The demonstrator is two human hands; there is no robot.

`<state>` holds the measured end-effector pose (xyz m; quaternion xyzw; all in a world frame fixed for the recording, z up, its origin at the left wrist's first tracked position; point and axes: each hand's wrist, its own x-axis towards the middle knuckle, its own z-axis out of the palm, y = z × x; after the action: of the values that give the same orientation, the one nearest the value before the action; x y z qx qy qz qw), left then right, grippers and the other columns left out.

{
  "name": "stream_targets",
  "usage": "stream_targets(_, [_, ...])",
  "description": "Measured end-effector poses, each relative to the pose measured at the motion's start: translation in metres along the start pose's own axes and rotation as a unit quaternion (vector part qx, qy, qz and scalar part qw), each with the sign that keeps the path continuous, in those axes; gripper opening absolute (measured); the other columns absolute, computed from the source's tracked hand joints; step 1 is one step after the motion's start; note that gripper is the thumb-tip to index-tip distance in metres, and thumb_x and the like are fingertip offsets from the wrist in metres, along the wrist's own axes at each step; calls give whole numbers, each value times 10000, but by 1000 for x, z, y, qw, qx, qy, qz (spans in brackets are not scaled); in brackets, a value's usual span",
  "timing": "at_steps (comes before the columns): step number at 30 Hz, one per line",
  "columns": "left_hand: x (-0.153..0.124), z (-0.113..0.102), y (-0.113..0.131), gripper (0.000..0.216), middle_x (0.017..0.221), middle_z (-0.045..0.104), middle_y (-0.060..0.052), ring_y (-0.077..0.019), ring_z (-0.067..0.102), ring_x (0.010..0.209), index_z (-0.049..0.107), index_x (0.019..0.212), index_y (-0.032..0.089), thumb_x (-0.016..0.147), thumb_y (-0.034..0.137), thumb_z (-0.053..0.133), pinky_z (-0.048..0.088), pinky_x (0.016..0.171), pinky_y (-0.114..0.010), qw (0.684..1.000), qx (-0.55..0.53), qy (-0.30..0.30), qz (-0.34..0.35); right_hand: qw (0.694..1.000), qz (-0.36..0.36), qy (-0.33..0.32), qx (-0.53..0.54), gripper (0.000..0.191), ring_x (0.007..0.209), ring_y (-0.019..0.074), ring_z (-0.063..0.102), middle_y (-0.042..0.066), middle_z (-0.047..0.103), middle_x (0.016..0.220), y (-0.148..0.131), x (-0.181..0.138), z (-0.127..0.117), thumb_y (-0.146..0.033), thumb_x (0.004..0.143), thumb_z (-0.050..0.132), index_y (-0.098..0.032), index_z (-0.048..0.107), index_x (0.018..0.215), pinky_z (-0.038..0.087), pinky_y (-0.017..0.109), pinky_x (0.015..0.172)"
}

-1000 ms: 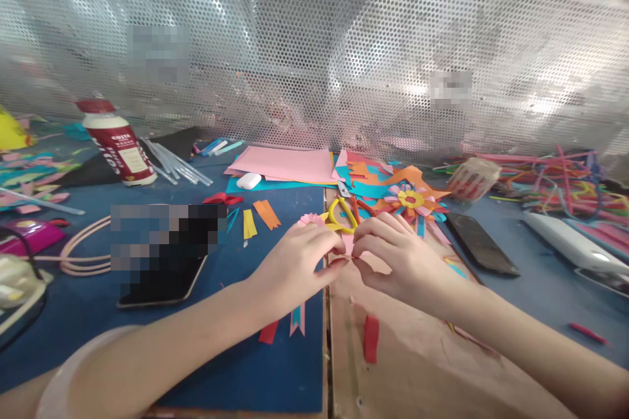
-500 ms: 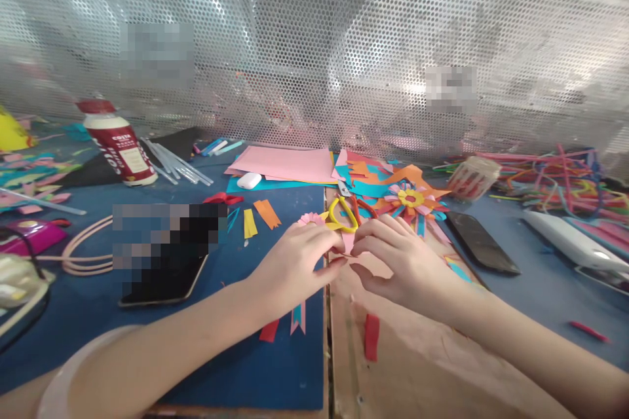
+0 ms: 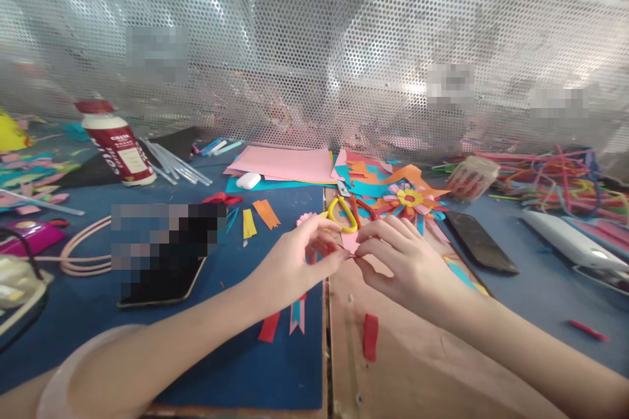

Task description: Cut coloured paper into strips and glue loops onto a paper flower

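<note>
My left hand [image 3: 304,258] and my right hand [image 3: 400,255] meet over the seam of the table, fingertips almost touching. Both are closed in a pinch around something thin and small, mostly hidden by the fingers. Just beyond them lie scissors with yellow and red handles [image 3: 343,213] and a pink paper piece [image 3: 350,241]. A pink paper flower [image 3: 307,217] is partly covered by my left hand, and pink and blue ribbon tails [image 3: 297,315] show below that wrist. Red strips rest nearer me, one [image 3: 269,327] on the blue mat and another [image 3: 371,337] on bare wood.
A finished-looking layered paper flower [image 3: 410,198] lies behind my right hand, beside a dark phone [image 3: 479,242]. Pink sheets [image 3: 285,162] and a white earbud case [image 3: 248,181] are at the back. To the left are a larger phone [image 3: 167,275], a bottle [image 3: 119,147] and glue sticks [image 3: 177,163].
My left fingers have shifted slightly, the thumb reaching further right toward the right fingertips. The right hand stays nearly in place. Surrounding things have not moved.
</note>
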<state>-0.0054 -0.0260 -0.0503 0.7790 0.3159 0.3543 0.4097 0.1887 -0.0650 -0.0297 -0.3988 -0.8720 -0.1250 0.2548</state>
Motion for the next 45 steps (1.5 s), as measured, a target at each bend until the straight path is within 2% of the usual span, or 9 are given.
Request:
stream_targets(18, [-1, -1, 1, 186, 848, 659, -30, -145, 620, 753, 582, 963, 167, 845, 306, 545, 516, 692, -308, 999, 38, 9, 11, 995, -26, 22, -90, 118, 766, 217, 521, 87, 622, 837, -1, -8, 2, -207, 862, 523, -144, 621, 883, 423, 355, 659])
stream_targets(22, [-2, -4, 6, 120, 793, 643, -1, -116, 585, 674, 589, 909, 171, 833, 260, 563, 485, 627, -258, 994, 92, 40, 41, 996, 89, 11, 9, 105, 720, 192, 514, 63, 593, 768, -6, -6, -1, -187, 838, 502, -156, 601, 822, 411, 319, 621])
stream_targets(24, [-3, -5, 8, 90, 768, 633, 13, -99, 558, 635, 592, 888, 172, 819, 227, 580, 470, 615, -240, 989, 118, 50, 71, 963, 217, -43, 156, 115, 642, 145, 488, 27, 562, 722, -8, -4, -6, -218, 832, 483, -176, 581, 788, 387, 268, 559])
stream_targets(26, [-4, -6, 9, 94, 775, 629, 20, -89, 549, 631, 592, 894, 175, 803, 193, 596, 464, 626, -228, 986, 130, 51, 97, 884, 332, -113, 309, 159, 552, 104, 427, -12, 498, 652, -9, -2, -11, -255, 840, 444, -187, 555, 748, 337, 229, 488])
stream_targets(30, [-4, -6, 8, 119, 808, 621, 19, -85, 555, 668, 588, 911, 181, 797, 148, 597, 455, 662, -217, 982, 141, 33, 125, 746, 426, -176, 481, 188, 459, 71, 282, -59, 313, 565, -9, -3, -12, -296, 835, 420, -187, 494, 700, 226, 206, 413])
stream_targets(32, [-3, -5, 6, 96, 806, 616, 18, -94, 560, 696, 585, 900, 184, 806, 163, 591, 451, 677, -221, 981, 150, 18, 125, 786, 402, -186, 431, 212, 474, 78, 311, -54, 337, 559, -3, -5, -9, -317, 838, 419, -184, 513, 703, 244, 213, 436])
stream_targets(36, [-2, 0, -1, 67, 813, 608, 19, -111, 557, 718, 573, 885, 195, 818, 192, 577, 445, 676, -231, 979, 179, -28, 90, 930, 323, -158, 82, 199, 581, 126, 479, 8, 557, 643, 23, -4, -2, -299, 828, 441, -180, 567, 731, 315, 246, 542])
stream_targets(40, [-1, 6, -8, 44, 841, 606, 5, -130, 566, 763, 569, 862, 188, 818, 188, 570, 443, 700, -245, 971, 216, -82, 61, 922, 302, -207, -127, 221, 607, 165, 564, 52, 637, 699, 57, 12, 7, -272, 845, 406, -182, 598, 784, 296, 245, 511])
stream_targets(45, [-2, 8, -13, 47, 872, 618, -13, -155, 569, 800, 575, 856, 187, 813, 201, 566, 442, 726, -271, 960, 250, -122, 44, 901, 297, -281, -144, 443, 654, 216, 619, 111, 659, 723, 81, 37, 32, -455, 890, 343, -155, 646, 769, 315, 253, 489])
